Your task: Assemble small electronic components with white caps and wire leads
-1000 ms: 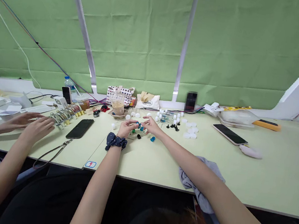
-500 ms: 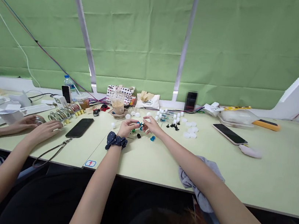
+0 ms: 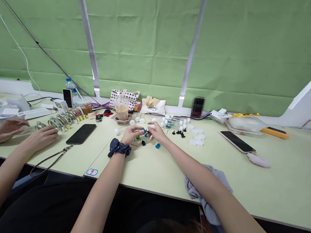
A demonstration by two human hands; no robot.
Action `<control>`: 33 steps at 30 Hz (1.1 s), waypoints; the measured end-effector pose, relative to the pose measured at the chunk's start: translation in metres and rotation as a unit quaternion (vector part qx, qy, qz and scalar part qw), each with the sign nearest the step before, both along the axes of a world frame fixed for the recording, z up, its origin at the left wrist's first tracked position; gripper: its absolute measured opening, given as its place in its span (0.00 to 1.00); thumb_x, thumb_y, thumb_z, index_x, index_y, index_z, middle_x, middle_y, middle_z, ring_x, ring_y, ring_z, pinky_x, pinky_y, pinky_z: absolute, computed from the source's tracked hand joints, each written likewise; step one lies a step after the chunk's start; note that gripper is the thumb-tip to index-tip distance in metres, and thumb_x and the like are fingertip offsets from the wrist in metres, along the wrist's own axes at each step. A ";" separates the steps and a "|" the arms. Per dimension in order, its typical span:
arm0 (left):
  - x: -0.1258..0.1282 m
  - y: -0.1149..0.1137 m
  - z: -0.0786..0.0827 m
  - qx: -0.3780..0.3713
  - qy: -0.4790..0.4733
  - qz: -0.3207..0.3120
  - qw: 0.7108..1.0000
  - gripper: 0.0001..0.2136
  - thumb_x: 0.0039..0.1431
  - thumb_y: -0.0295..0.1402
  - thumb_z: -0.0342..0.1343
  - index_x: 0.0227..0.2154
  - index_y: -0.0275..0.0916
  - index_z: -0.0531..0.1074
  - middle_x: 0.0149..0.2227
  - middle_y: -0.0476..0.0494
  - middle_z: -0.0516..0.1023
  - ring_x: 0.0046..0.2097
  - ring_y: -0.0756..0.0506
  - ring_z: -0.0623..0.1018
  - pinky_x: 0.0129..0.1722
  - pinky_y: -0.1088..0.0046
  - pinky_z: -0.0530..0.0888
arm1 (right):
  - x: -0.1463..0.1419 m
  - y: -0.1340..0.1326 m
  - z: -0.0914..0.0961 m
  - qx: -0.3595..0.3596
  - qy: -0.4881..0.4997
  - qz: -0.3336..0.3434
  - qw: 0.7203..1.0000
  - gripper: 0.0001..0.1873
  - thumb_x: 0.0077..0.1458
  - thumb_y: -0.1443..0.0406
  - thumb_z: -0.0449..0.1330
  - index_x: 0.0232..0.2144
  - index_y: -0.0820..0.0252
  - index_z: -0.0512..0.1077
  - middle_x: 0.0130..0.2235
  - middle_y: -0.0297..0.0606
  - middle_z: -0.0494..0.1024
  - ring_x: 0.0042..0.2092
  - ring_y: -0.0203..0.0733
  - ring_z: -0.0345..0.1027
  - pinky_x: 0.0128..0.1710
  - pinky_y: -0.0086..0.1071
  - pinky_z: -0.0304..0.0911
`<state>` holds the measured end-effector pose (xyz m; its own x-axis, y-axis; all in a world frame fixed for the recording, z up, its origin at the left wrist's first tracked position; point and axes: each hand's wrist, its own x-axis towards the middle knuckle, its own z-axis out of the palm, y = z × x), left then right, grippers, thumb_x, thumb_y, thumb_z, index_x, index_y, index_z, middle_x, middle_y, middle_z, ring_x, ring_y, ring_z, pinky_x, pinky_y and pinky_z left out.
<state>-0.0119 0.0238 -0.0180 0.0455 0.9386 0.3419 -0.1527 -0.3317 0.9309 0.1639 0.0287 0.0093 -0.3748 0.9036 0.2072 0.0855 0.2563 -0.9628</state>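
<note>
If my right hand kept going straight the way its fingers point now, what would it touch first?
Most likely the left hand: the right hand points left at it, both pinching a small blue part between them. Depth is hard to judge.

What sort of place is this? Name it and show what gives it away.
Probably a shared assembly workbench: a long table against a green curtain, small white caps laid out, and a co-worker's hands at a neighbouring spot.

A pale green table point(image 3: 278, 188) runs along a green curtain, strewn with two dark phones point(image 3: 81, 134) point(image 3: 237, 142), white caps point(image 3: 197, 136), small blue and black parts point(image 3: 157, 145), a grey cloth point(image 3: 206, 183), an iced drink point(image 3: 122, 108), a patterned pouch point(image 3: 117, 96) and metal clips point(image 3: 62, 119).
</note>
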 end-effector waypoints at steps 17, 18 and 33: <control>0.002 -0.001 -0.001 -0.011 -0.002 0.008 1.000 0.19 0.34 0.37 0.69 0.31 0.34 0.76 0.32 0.42 0.79 0.33 0.46 0.77 0.39 0.66 0.72 | 0.004 -0.003 0.002 0.015 0.023 0.004 1.000 0.26 0.50 0.59 0.60 0.51 0.54 0.58 0.29 0.31 0.71 0.29 0.34 0.68 0.20 0.23 0.65; 0.002 -0.002 -0.001 -0.012 -0.005 0.008 1.000 0.19 0.34 0.37 0.69 0.31 0.34 0.76 0.32 0.42 0.79 0.33 0.46 0.77 0.39 0.66 0.72 | 0.004 -0.004 0.002 0.001 0.018 0.005 1.000 0.24 0.53 0.58 0.58 0.51 0.55 0.58 0.27 0.30 0.70 0.27 0.34 0.68 0.20 0.24 0.64; -0.002 0.001 -0.007 0.000 -0.003 0.007 1.000 0.18 0.36 0.36 0.68 0.32 0.35 0.76 0.33 0.42 0.79 0.33 0.47 0.77 0.38 0.69 0.72 | 0.001 -0.001 0.000 -0.043 0.041 0.016 0.998 0.23 0.53 0.59 0.58 0.49 0.55 0.57 0.25 0.30 0.71 0.26 0.35 0.68 0.20 0.25 0.65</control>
<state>-0.0144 0.0245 -0.0251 0.0310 0.9391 0.3421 -0.1540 -0.3337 0.9300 0.1653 0.0282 0.0090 -0.3888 0.9073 0.1604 -0.0014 0.1734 -0.9848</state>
